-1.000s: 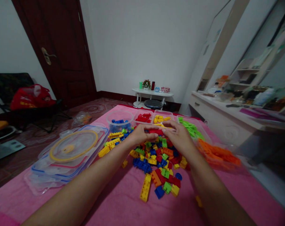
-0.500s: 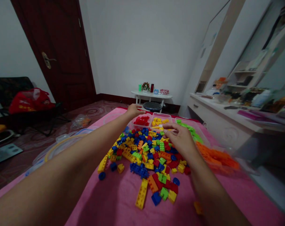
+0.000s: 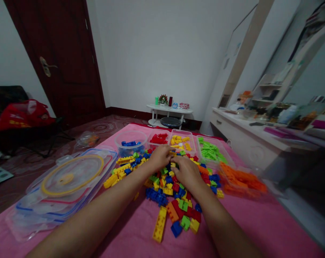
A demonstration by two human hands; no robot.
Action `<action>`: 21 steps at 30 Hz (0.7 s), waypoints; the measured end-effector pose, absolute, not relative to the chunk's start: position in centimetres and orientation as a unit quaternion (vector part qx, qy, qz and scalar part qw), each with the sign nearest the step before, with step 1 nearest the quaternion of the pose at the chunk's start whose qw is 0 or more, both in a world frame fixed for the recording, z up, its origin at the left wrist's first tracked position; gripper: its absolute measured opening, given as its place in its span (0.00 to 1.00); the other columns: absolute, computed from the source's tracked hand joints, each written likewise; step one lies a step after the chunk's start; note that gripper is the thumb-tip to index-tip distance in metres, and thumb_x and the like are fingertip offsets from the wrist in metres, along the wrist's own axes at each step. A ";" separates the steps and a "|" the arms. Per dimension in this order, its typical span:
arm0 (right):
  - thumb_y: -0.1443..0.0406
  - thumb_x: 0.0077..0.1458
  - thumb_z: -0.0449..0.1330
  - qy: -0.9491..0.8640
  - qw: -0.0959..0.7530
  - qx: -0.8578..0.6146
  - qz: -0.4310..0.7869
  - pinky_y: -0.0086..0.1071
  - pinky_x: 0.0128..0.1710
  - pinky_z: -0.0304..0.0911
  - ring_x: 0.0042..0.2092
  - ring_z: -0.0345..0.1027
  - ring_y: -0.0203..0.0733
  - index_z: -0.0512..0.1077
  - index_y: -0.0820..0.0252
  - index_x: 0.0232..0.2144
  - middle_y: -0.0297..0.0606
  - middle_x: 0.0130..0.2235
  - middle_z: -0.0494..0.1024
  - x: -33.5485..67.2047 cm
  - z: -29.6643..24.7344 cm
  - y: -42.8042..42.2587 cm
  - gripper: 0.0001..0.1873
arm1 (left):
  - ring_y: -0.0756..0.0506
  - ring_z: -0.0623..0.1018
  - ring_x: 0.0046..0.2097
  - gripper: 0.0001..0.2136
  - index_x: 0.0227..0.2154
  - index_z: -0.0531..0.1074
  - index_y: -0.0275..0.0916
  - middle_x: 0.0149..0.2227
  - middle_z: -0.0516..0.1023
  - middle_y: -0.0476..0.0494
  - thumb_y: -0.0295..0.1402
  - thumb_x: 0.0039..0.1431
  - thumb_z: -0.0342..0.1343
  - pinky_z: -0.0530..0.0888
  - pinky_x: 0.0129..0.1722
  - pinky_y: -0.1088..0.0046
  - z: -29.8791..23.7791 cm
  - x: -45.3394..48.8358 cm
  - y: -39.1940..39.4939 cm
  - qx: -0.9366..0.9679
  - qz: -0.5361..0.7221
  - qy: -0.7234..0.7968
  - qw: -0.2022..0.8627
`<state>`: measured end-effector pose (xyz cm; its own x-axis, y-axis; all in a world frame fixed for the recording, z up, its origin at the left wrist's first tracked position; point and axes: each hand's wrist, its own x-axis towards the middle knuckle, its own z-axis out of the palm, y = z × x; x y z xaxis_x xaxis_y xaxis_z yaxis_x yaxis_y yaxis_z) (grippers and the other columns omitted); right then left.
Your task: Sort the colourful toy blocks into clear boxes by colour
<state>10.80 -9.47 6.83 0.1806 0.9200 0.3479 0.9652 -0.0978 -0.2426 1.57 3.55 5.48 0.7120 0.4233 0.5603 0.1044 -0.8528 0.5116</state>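
A heap of mixed coloured toy bricks lies on the pink cloth. My left hand rests on the far side of the heap, fingers curled and pinching around a small yellow brick. My right hand lies palm down on the heap just beside it, fingers bent into the bricks; what it holds, if anything, is hidden. Behind the heap stand clear tubs sorted by colour: blue, red, yellow, green and orange.
Stacked clear tub lids with coloured rims lie at the left of the cloth. A long yellow brick sits nearest me. A white dresser runs along the right. A small white table and a dark door are beyond.
My left hand has drawn back from the red tub to the heap. My right hand has dropped from hovering, fingers spread, onto the bricks beside it.
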 end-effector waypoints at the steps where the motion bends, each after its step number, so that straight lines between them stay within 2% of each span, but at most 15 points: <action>1: 0.67 0.49 0.59 -0.634 0.208 -0.743 -0.046 0.37 0.43 0.61 0.45 0.69 0.47 0.75 0.53 0.41 0.38 0.43 0.78 10.9 7.0 -9.5 0.15 | 0.38 0.74 0.44 0.16 0.42 0.76 0.36 0.41 0.77 0.37 0.25 0.50 0.53 0.67 0.48 0.64 5.5 1.7 3.4 0.905 0.337 0.139 0.220; 5: 0.63 0.47 0.59 -0.614 0.228 -0.756 -0.004 0.34 0.37 0.61 0.38 0.71 0.44 0.76 0.53 0.37 0.37 0.37 0.79 12.2 7.7 -9.4 0.12 | 0.38 0.73 0.44 0.14 0.39 0.77 0.36 0.42 0.76 0.34 0.27 0.51 0.52 0.66 0.48 0.61 5.8 2.4 3.4 0.942 0.253 0.160 0.150; 7: 0.63 0.48 0.58 -0.602 0.269 -0.751 0.005 0.32 0.36 0.61 0.36 0.71 0.42 0.76 0.54 0.35 0.36 0.35 0.79 13.1 8.0 -9.3 0.11 | 0.40 0.73 0.43 0.11 0.35 0.78 0.36 0.39 0.76 0.36 0.26 0.50 0.52 0.67 0.46 0.63 5.6 2.6 3.4 0.947 0.231 0.181 0.129; 9: 0.64 0.47 0.57 -0.582 0.330 -0.743 0.005 0.32 0.36 0.62 0.35 0.71 0.41 0.76 0.56 0.35 0.36 0.35 0.79 13.8 8.0 -9.2 0.12 | 0.41 0.73 0.43 0.12 0.35 0.78 0.37 0.37 0.77 0.38 0.25 0.50 0.52 0.68 0.45 0.65 5.2 2.5 3.4 0.938 0.251 0.199 0.135; 12: 0.63 0.47 0.57 -0.526 0.448 -0.721 0.059 0.31 0.30 0.64 0.30 0.70 0.40 0.75 0.59 0.38 0.36 0.30 0.78 14.3 7.7 -8.9 0.15 | 0.43 0.74 0.42 0.14 0.41 0.76 0.39 0.38 0.78 0.42 0.27 0.51 0.54 0.68 0.46 0.68 4.8 2.0 3.2 0.902 0.318 0.221 0.190; 16: 0.62 0.47 0.58 -0.416 0.590 -0.654 0.227 0.27 0.23 0.64 0.25 0.68 0.35 0.72 0.61 0.39 0.33 0.26 0.74 14.1 7.1 -8.5 0.16 | 0.43 0.75 0.39 0.16 0.44 0.75 0.35 0.37 0.79 0.41 0.36 0.54 0.54 0.70 0.43 0.68 5.3 1.7 2.8 0.826 0.393 0.228 0.333; 19: 0.60 0.45 0.62 -0.350 0.652 -0.594 0.316 0.24 0.24 0.64 0.26 0.69 0.32 0.72 0.60 0.37 0.32 0.27 0.74 13.4 6.8 -8.3 0.15 | 0.44 0.76 0.41 0.16 0.43 0.75 0.34 0.39 0.79 0.42 0.36 0.57 0.51 0.71 0.44 0.70 6.0 1.8 2.3 0.798 0.364 0.144 0.458; 21: 0.56 0.44 0.63 -0.337 0.667 -0.565 0.351 0.23 0.23 0.64 0.25 0.68 0.30 0.72 0.59 0.36 0.32 0.28 0.73 13.0 6.5 -8.2 0.17 | 0.45 0.76 0.42 0.14 0.42 0.76 0.34 0.39 0.79 0.44 0.34 0.57 0.50 0.70 0.44 0.72 6.3 1.8 1.9 0.812 0.325 0.079 0.478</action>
<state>13.04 -8.23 6.54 0.5266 0.8485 0.0520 -0.0883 0.1155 -0.9894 1.81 1.93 6.33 0.7765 0.4392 0.4518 -0.1817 -0.5305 0.8280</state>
